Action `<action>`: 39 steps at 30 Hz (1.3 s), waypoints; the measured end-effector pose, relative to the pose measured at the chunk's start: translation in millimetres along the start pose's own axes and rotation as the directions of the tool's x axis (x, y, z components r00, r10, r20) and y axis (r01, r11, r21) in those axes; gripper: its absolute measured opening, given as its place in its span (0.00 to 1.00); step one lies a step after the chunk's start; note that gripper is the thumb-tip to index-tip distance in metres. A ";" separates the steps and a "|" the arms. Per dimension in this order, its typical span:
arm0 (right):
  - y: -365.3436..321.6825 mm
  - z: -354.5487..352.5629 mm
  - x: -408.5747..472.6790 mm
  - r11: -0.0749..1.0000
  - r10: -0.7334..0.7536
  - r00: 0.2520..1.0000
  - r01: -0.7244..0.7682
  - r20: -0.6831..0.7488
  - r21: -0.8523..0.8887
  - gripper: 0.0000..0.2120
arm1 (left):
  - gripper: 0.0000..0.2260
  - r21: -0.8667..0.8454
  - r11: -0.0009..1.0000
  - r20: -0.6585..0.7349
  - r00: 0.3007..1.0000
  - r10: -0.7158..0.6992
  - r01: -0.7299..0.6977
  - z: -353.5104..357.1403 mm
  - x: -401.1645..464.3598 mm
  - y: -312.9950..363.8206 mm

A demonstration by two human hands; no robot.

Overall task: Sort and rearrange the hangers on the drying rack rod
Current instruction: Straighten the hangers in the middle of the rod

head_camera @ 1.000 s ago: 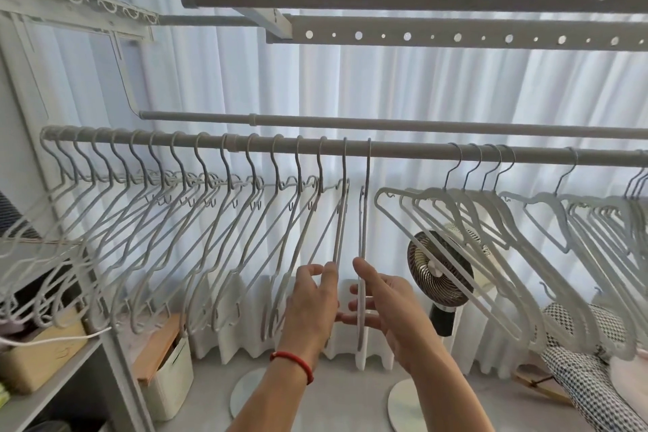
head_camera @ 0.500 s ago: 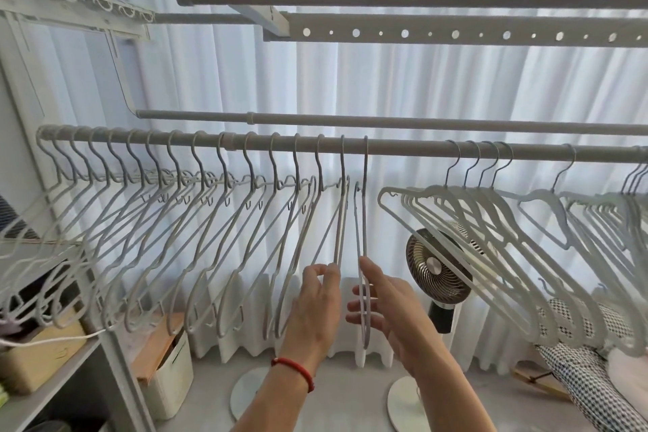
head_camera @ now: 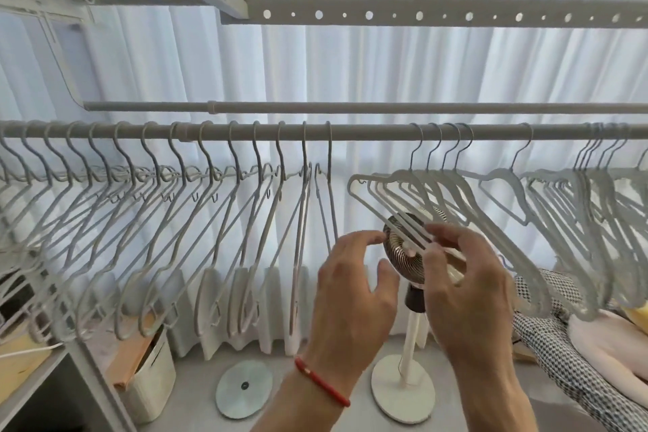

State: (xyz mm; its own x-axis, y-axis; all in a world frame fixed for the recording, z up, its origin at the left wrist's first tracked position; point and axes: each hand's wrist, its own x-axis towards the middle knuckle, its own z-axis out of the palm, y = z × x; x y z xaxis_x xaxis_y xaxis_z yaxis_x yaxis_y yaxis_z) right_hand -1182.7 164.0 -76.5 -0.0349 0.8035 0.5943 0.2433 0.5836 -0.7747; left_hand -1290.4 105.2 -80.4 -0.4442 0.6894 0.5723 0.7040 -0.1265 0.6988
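**Next bunch of hangers, right of the gap**

Right hand [head_camera: 466, 277] pinches the lower arms of the bunched thin white plastic hangers [head_camera: 403, 231] on the grey metal rod [head_camera: 368, 131]. Left hand [head_camera: 354, 288] hovers loosely spread, holding nothing. They look light, springy and tangle-prone, so I'd grab near the hooks. Arms slant down-right.

A standing fan [head_camera: 403, 249] before white curtains [head_camera: 315, 74], checkered cloth [head_camera: 568, 358] beside it
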 end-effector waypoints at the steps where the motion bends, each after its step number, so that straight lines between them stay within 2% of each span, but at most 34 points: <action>1: 4.8 -7.4 4.4 0.997 -0.007 0.999 0.004 -0.037 -0.072 0.11 | 0.14 -0.088 0.993 0.076 0.994 -0.074 0.081 11.6 4.0 4.5; 4: 25.8 -26.2 13.5 0.961 0.034 0.999 -0.039 -0.024 -0.275 0.14 | 0.16 -0.219 0.924 0.259 0.932 -0.253 0.312 51.2 17.4 11.4; 6: 39.0 -33.5 15.0 0.940 0.075 0.997 -0.065 0.017 -0.335 0.15 | 0.23 -0.277 0.840 0.365 0.860 -0.357 0.466 75.7 24.7 15.4; 8: 49.3 -37.6 14.7 0.937 0.102 0.994 -0.082 0.041 -0.341 0.16 | 0.25 -0.312 0.750 0.434 0.790 -0.433 0.583 94.2 30.7 18.8; 10: 58.0 -39.3 16.1 0.946 0.105 0.993 -0.080 0.063 -0.314 0.16 | 0.21 -0.363 0.659 0.488 0.737 -0.468 0.659 106.3 37.6 21.6; 13: 69.8 -38.4 19.0 0.965 0.149 0.983 -0.121 0.104 -0.233 0.16 | 0.26 -0.403 0.574 0.532 0.693 -0.487 0.713 120.2 43.1 17.6; 16: 81.5 -35.2 25.0 0.971 0.161 0.975 -0.129 0.150 -0.203 0.15 | 0.29 -0.377 0.605 0.513 0.702 -0.493 0.701 123.8 40.6 13.7; 19: 83.0 -31.0 32.9 0.975 0.191 0.958 -0.160 0.212 -0.155 0.12 | 0.26 -0.356 0.646 0.471 0.727 -0.500 0.675 122.5 38.3 8.7; 22: 83.7 -23.2 38.1 0.972 0.235 0.931 -0.234 0.279 -0.038 0.14 | 0.23 -0.383 0.619 0.471 0.722 -0.507 0.685 115.4 38.8 3.5; 25: 80.3 -15.7 38.8 0.945 0.266 0.917 -0.309 0.297 0.106 0.13 | 0.27 -0.379 0.598 0.464 0.704 -0.538 0.706 107.4 42.7 -0.1; 28: 82.2 -7.8 37.5 0.896 0.327 0.878 -0.406 0.348 0.181 0.11 | 0.30 -0.369 0.607 0.434 0.708 -0.557 0.704 102.4 42.0 -3.0; 30: 86.8 -2.0 35.8 0.871 0.372 0.809 -0.474 0.455 0.130 0.19 | 0.33 -0.346 0.650 0.395 0.734 -0.553 0.676 100.3 39.2 -6.1; 32: 91.5 5.4 33.3 0.832 0.391 0.730 -0.541 0.561 0.125 0.28 | 0.29 -0.380 0.656 0.372 0.757 -0.537 0.652 97.1 34.5 -6.8; 34: 90.7 10.9 31.5 0.764 0.412 0.688 -0.618 0.597 0.185 0.29 | 0.24 -0.425 0.642 0.358 0.770 -0.528 0.638 93.1 30.0 -7.9; 36: 89.0 14.9 31.3 0.734 0.424 0.696 -0.639 0.580 0.230 0.28 | 0.22 -0.429 0.653 0.334 0.781 -0.528 0.625 90.2 27.5 -8.8; 39: 88.3 17.3 30.9 0.757 0.389 0.722 -0.605 0.573 0.247 0.30 | 0.19 -0.448 0.655 0.300 0.793 -0.531 0.608 87.6 26.0 -8.7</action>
State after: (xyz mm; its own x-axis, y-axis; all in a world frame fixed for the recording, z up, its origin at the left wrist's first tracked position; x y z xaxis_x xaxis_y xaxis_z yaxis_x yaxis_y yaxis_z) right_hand -1179.0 242.4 -130.3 -0.4855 0.8742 0.0037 -0.0346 -0.0150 -0.9993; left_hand -1259.6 186.7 -109.2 -0.5591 0.8278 -0.0463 -0.0570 0.0173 0.9982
